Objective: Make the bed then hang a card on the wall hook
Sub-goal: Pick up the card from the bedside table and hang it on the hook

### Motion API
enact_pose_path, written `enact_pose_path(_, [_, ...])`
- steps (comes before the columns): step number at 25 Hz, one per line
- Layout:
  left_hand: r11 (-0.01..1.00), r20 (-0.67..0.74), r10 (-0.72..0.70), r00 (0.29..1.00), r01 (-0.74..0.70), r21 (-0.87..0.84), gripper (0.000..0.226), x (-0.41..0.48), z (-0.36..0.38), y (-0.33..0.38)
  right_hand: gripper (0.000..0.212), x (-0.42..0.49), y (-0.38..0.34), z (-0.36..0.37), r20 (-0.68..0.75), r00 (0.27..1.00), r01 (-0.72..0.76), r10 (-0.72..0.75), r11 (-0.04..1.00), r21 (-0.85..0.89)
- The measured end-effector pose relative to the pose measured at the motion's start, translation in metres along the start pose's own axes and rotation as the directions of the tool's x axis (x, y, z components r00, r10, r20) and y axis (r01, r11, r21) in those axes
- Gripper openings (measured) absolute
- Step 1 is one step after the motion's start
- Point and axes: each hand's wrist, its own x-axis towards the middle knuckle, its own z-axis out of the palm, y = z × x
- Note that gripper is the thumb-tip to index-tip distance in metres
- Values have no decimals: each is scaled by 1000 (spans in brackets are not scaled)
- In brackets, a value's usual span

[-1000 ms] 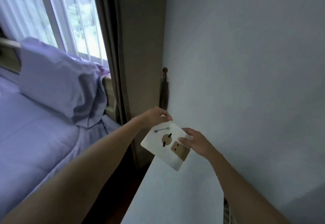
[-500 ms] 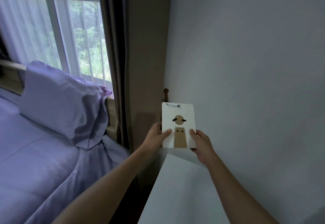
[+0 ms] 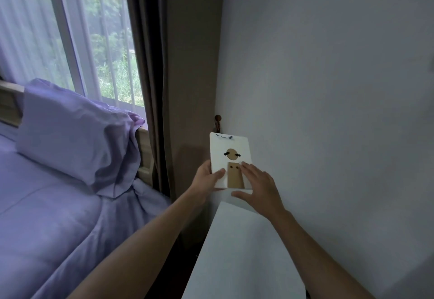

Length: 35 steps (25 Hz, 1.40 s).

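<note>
A white card (image 3: 231, 148) with a brown cardboard figure and a small dark string loop at its top edge stands upright against the wall corner. My left hand (image 3: 206, 176) grips its lower left edge, thumb on the front. My right hand (image 3: 256, 183) lies spread on the card's lower right, fingers apart. A dark wooden wall hook (image 3: 218, 120) sits just above the card's top left corner, apart from the loop. The bed (image 3: 47, 216) at the left has a smooth lilac cover and an upright lilac pillow (image 3: 70, 132).
A white cabinet top (image 3: 239, 251) runs along the pale wall (image 3: 328, 87) below my hands. A dark curtain (image 3: 150, 75) hangs between the window (image 3: 94, 40) and the corner. A wooden headboard (image 3: 143, 153) shows behind the pillow.
The card went from tilted and low to upright, then closer to the hook. My right hand has shifted from gripping the edge to lying flat and spread on the card's front.
</note>
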Motion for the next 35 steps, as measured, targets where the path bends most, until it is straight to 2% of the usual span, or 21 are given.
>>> enact_pose_path(2, [999, 14, 10, 1000, -11, 35, 26, -2, -1, 1, 106, 2, 0, -2, -31, 1000, -1, 2, 1000, 4])
enact_pose_path(8, [999, 39, -34, 999, 33, 28, 32, -9, -6, -8, 94, -7, -9, -19, 114, 989, 102, -93, 992, -78])
enact_pose_path(11, [991, 66, -26, 997, 17, 130, 35, -9, -13, -8, 65, -9, -9, -24, 171, 984, 38, -47, 998, 58])
enact_pose_path(13, [994, 63, -21, 998, 14, 108, 35, -11, -12, -7, 50, -9, -9, -24, 161, 986, 14, -37, 990, 143])
enact_pose_path(15, [997, 45, -10, 999, 6, 83, 33, -14, -8, -3, 44, -10, -10, -23, 116, 993, 7, -27, 985, 174])
enact_pose_path(18, [988, 34, 18, 999, -23, 155, 35, -14, -5, 3, 41, -11, -13, -21, 60, 998, -32, 18, 970, 242])
enact_pose_path(20, [974, 3, 56, 998, -56, 220, 36, -15, -3, 5, 42, -12, -13, -21, 85, 995, -69, 43, 944, 323])
enact_pose_path(21, [959, -15, 89, 996, -82, 273, 37, -16, -2, 7, 44, -12, -12, -21, 141, 989, -95, 44, 920, 379])
enact_pose_path(23, [893, -38, 179, 983, -146, 425, 40, -22, 1, 8, 49, -12, -10, -23, 299, 952, -202, 59, 856, 475])
enact_pose_path(24, [848, -30, 222, 975, -177, 499, 40, -25, 2, 6, 50, -11, -11, -27, 334, 938, -264, 92, 812, 520])
enact_pose_path(25, [805, -9, 256, 967, -207, 556, 39, -29, 3, 5, 49, -8, -13, -32, 323, 934, -326, 154, 737, 592])
enact_pose_path(27, [731, 51, 287, 957, -253, 633, 38, -34, 9, -1, 46, 3, -22, -45, 271, 907, -406, 323, 495, 768])
enact_pose_path(28, [684, 84, 292, 953, -269, 678, 39, -36, 14, -5, 46, 10, -27, -53, 268, 887, -418, 375, 410, 811])
enact_pose_path(29, [622, 114, 299, 947, -284, 730, 41, -39, 19, -7, 47, 15, -31, -60, 266, 878, -427, 398, 399, 812])
enact_pose_path(33, [283, 221, 351, 910, -328, 902, 43, -43, 33, -21, 44, 27, -35, -63, 164, 834, -474, 527, 532, 701])
enact_pose_path(35, [167, 293, 356, 887, -369, 914, 48, -46, 37, -26, 36, 26, -28, -55, 103, 794, -485, 599, 523, 701])
